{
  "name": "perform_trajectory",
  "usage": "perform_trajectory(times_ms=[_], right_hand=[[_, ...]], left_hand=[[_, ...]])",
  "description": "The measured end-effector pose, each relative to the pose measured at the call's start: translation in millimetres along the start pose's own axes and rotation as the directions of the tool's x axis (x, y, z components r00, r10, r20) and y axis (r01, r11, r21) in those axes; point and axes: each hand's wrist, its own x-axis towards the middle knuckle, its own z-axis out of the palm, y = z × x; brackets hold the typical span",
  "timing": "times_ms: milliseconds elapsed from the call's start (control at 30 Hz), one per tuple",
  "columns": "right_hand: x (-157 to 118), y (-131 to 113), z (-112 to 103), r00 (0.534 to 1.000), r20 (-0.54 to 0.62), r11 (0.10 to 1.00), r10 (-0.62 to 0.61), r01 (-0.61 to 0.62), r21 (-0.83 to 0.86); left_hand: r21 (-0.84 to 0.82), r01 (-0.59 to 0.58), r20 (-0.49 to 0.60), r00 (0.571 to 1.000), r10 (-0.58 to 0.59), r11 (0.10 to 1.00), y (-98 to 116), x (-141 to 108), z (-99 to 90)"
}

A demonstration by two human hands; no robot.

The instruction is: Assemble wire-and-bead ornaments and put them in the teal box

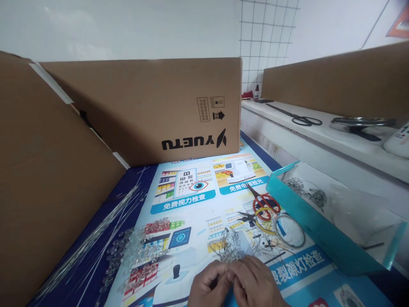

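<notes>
A piece of thin bent wire [227,244], loosely looped and silvery, rises just beyond my fingertips at the front of the table. My left hand [209,283] is closed, its thumb and fingers pinched at the base of this piece. Pressed against it, my right hand [254,281] also pinches there with curled fingers. The exact spot they grip is hidden by the fingers. To the left lies a spread of clear beads [143,247]. Red-handled scissors [266,205], yellow-handled pliers [263,221] and a wire coil [290,230] lie to the right, among loose wire bits.
Long straight wires [96,234] run along the left side. A teal-edged box [306,226] at right holds wire balls [308,194] and a plastic bag. Cardboard panels [143,111] wall the back and left. Black scissors [303,119] rest on the white ledge [322,134].
</notes>
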Motion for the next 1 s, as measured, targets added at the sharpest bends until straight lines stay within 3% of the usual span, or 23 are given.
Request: perform_trajectory(times_ms=[67,133,233,367,433,567,700,767,833,1000], right_hand=[[0,0,-1,0.993,0.022,0.991,0.112,-0.114,0.073],[0,1,-2,0.968,0.098,0.952,0.230,-0.245,0.183],[2,3,-4,0.922,0.243,0.873,0.301,-0.369,0.320],[6,4,-7,0.866,0.371,0.760,0.336,-0.482,0.436],[8,5,-7,0.812,0.437,0.643,0.387,-0.577,0.503],[10,6,-5,0.687,0.549,0.312,0.476,-0.715,0.626],[8,10,1,0.643,0.612,0.043,0.461,-0.705,0.708],[7,10,3,0.637,0.620,-0.001,0.458,-0.697,0.717],[8,8,3,0.625,0.619,0.015,0.475,-0.709,0.705],[9,5,-1,0.604,0.641,0.034,0.473,-0.740,0.672]], left_hand=[[0.023,-0.020,-0.045,0.999,0.021,1.000,-1,-1,0.7],[-0.057,0.022,-0.071,0.997,-0.026,0.998,-3,-1,2.0],[-0.198,0.107,-0.036,0.993,-0.116,0.974,-9,1,3.5],[-0.106,-0.007,-0.077,0.997,-0.001,0.994,-17,5,1.7],[0.051,-0.114,-0.099,0.988,0.119,0.992,-19,5,-0.6],[0.287,-0.276,-0.054,0.951,0.304,0.917,-15,4,-5.4],[0.426,-0.381,0.026,0.912,0.410,0.821,0,3,-10.0],[0.481,-0.437,0.121,0.892,0.436,0.760,9,2,-12.4],[0.510,-0.500,0.196,0.860,0.472,0.700,15,2,-15.1],[0.547,-0.664,0.344,0.733,0.586,0.510,18,3,-23.2]])
